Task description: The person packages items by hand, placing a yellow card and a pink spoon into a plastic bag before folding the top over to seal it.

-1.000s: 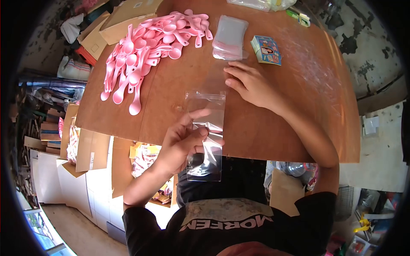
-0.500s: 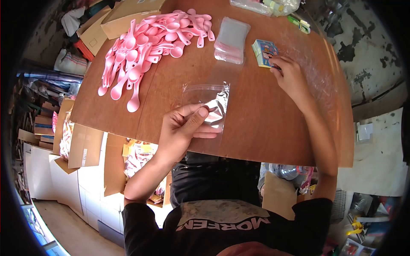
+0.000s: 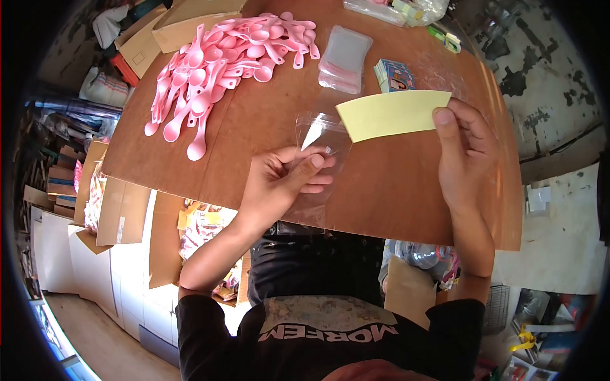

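Left hand (image 3: 279,178) is pinching a clear bag (image 3: 325,141) over the near edge of the tabletop (image 3: 394,184), and the bag's lower end is blending into the dark trousers (image 3: 318,273), so good luck tracing it. Right hand (image 3: 467,149) is running a narrow grip, holding a pale yellow card (image 3: 397,115) by one end; the other end is hanging right by the bag's mouth, can't tell if they're touching. The card is hiding part of a printed stack (image 3: 395,76). Below the tabletop's edge, a cardboard box (image 3: 166,244) is holding packets (image 3: 203,228), too washed out to read. Pink spoons (image 3: 222,58) are lying heaped on the left.
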Demonstrator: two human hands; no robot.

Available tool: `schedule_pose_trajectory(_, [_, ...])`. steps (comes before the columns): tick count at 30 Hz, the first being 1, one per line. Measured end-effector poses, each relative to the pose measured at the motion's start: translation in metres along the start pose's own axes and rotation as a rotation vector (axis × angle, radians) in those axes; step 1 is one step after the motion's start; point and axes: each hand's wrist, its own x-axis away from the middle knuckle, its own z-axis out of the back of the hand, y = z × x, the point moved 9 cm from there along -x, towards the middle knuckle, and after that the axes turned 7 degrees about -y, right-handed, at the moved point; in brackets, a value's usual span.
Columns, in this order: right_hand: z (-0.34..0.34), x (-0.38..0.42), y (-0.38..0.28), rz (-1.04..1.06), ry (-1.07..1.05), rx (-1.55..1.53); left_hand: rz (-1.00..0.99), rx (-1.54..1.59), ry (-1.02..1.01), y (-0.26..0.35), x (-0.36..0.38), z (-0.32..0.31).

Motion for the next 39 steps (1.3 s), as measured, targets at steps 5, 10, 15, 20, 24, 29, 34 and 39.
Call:
schedule_pose_trajectory(5, [-0.02,0.002,-0.01,0.042,-0.148,0.023,-0.125,-0.076,-0.057,0.008,0.001,-0.019])
schedule_pose_trajectory(10, [-0.03,0.006,-0.006,-0.055,-0.364,0.084,-0.221,-0.34,-0.117,0.016,0.005,-0.021])
schedule_pose_trajectory(15, [-0.046,0.015,-0.015,-0.043,-0.491,0.112,-0.209,-0.319,-0.161,0.017,0.005,-0.035])
schedule_pose_trajectory(20, [-0.07,0.026,-0.016,0.045,-0.681,0.123,-0.219,-0.308,-0.177,0.022,0.001,-0.038])
schedule_pose_trajectory(24, [-0.079,0.029,-0.013,0.055,-0.731,0.1,-0.209,-0.327,-0.14,0.02,-0.005,-0.037])
schedule_pose_trajectory(29, [-0.089,0.027,-0.005,0.028,-0.893,0.079,-0.246,-0.369,-0.163,0.021,-0.008,-0.035])
schedule_pose_trajectory(34, [-0.099,0.026,0.005,-0.245,-1.039,-0.013,-0.36,-0.365,-0.143,0.039,-0.008,-0.033])
schedule_pose_trajectory(39, [-0.107,0.019,0.01,-0.406,-1.148,0.104,-0.522,-0.507,-0.077,0.055,-0.007,-0.034])
